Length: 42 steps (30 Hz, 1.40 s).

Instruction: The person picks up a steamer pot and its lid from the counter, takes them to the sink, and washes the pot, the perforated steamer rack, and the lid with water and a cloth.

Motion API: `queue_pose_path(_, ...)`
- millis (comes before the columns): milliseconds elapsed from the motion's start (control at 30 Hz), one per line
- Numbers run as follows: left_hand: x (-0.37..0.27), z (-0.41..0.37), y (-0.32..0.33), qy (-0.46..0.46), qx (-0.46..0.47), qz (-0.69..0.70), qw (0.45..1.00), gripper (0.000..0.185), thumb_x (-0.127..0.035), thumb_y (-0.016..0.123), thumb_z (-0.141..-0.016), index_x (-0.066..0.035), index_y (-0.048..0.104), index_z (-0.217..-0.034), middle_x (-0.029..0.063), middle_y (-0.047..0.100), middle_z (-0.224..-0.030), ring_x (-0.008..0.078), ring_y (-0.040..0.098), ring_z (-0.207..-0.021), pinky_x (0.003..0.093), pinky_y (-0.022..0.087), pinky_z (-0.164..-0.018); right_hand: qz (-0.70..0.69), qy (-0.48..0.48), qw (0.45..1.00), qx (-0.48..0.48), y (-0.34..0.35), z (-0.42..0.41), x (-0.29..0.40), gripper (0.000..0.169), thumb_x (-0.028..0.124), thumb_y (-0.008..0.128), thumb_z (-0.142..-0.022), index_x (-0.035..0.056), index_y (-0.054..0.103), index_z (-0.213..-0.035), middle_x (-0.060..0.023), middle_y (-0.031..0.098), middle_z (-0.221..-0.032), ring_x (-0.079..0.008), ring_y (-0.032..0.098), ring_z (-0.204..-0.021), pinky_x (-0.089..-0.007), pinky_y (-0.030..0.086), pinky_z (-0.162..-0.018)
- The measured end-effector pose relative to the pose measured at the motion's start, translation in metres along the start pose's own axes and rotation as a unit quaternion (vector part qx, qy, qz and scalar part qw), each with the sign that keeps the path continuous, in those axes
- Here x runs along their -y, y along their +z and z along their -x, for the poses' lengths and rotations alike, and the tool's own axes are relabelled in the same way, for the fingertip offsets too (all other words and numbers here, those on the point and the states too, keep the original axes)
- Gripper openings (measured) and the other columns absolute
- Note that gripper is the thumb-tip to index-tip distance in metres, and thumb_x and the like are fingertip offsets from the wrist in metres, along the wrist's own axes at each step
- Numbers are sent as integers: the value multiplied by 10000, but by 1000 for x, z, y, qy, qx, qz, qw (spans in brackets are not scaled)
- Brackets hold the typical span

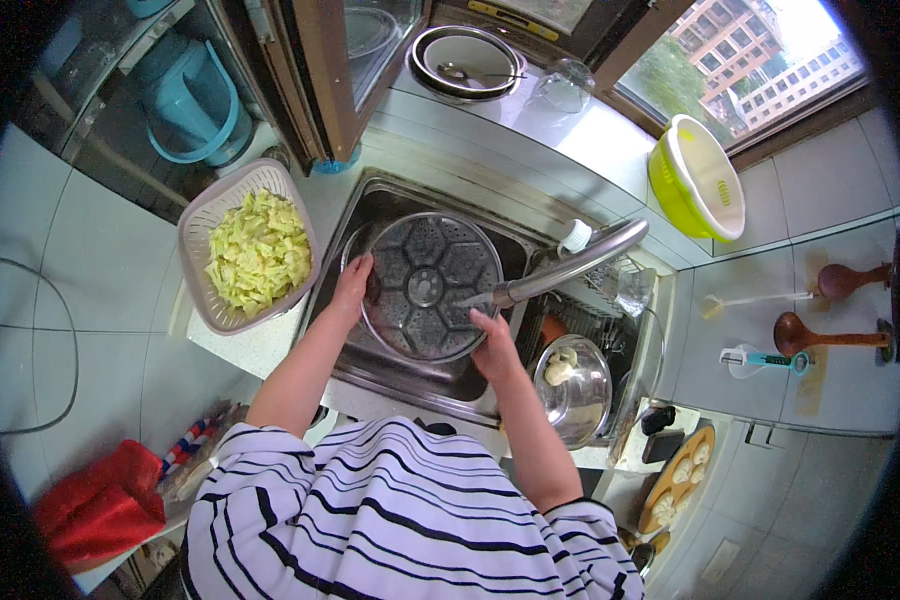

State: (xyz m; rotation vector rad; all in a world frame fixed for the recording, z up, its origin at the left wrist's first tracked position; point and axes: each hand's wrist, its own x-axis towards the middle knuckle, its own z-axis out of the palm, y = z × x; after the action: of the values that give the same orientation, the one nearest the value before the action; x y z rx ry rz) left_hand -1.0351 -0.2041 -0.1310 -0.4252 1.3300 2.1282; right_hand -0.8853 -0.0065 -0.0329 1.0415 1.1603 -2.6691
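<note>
My left hand grips the left rim of a round metal steamer tray, which has a perforated, petal-like pattern. On the tray's lower right edge, my right hand holds it with the thumb over the rim. The tray is above the stainless steel sink, and another round metal rim partly shows behind it at the left. A curved metal faucet reaches over from the right, and water runs from its spout onto the tray. My fingers under the tray are hidden.
Left of the sink stands a plastic basket of chopped pale-green vegetable. A glass bowl with pale lumps sits at the right. Beyond are a green basin, hanging ladles and a wooden board with pleated buns.
</note>
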Motion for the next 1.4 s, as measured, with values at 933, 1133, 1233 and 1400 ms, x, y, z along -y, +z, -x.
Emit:
queue_pose_path(933,42,52,96,282,200,-596,725,552,-338,430,-910,-56,321,-1372,145,275,-1443,310,229,-1343,454,183,-1086,20,-26,996,-86,-12,45,-35,448,160,562,-883,33,387,-1276,-101,517,-1190,-234,546,-1029,-378,481,-853)
queue_pose_path(1133,45,63,99,363,222,-587,689,569,-359,443,-900,-9,342,-1338,200,300,-1412,316,272,-1320,438,204,-1082,34,47,996,-71,2,38,-33,355,136,553,-881,21,473,-1207,-91,572,-1136,-214,585,-994,-351,494,-830)
queue_pose_path(1233,39,26,88,291,115,-552,773,545,-354,439,-903,-8,363,-1317,208,321,-1395,335,294,-1301,458,221,-1069,70,43,996,-27,9,37,-25,340,172,574,-880,11,500,-1170,-81,587,-1089,-211,584,-970,-369,493,-816)
queue_pose_path(1400,40,45,97,311,143,-608,716,589,-389,385,-924,-58,264,-1396,179,217,-1456,328,227,-1339,464,177,-1083,142,74,985,-57,21,30,-19,309,216,607,-862,9,537,-1082,-59,603,-998,-162,584,-858,-317,467,-686)
